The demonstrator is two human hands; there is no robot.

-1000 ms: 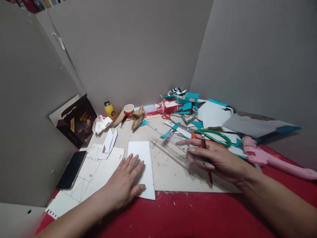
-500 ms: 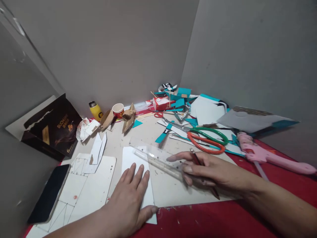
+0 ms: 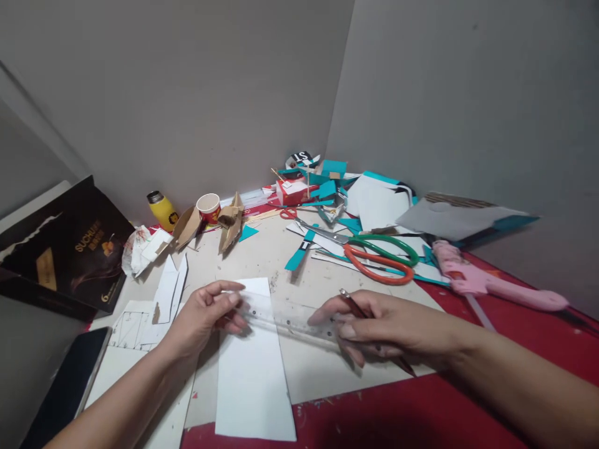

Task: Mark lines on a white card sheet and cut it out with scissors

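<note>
A clear plastic ruler (image 3: 289, 323) stretches between my two hands, above a long white piece of card (image 3: 255, 386). My left hand (image 3: 213, 312) pinches its left end between thumb and fingers. At the other end, my right hand (image 3: 369, 327) grips the ruler and also keeps a dark red pen (image 3: 354, 305) tucked between its fingers, its lower end poking out below the hand. The card lies flat on the pale work board, reaching over the red table edge nearest me.
Green-and-orange-handled scissors (image 3: 379, 262) and a pink glue gun (image 3: 500, 280) lie at right. Behind are teal card scraps (image 3: 334, 168), a paper cup (image 3: 208, 206) and a yellow bottle (image 3: 161, 209). A dark box (image 3: 79, 249) and phone (image 3: 65, 386) sit at left.
My left hand has come up off the white card and taken the ruler's left end. The ruler now lies more level across the card. My right hand still holds ruler and pen.
</note>
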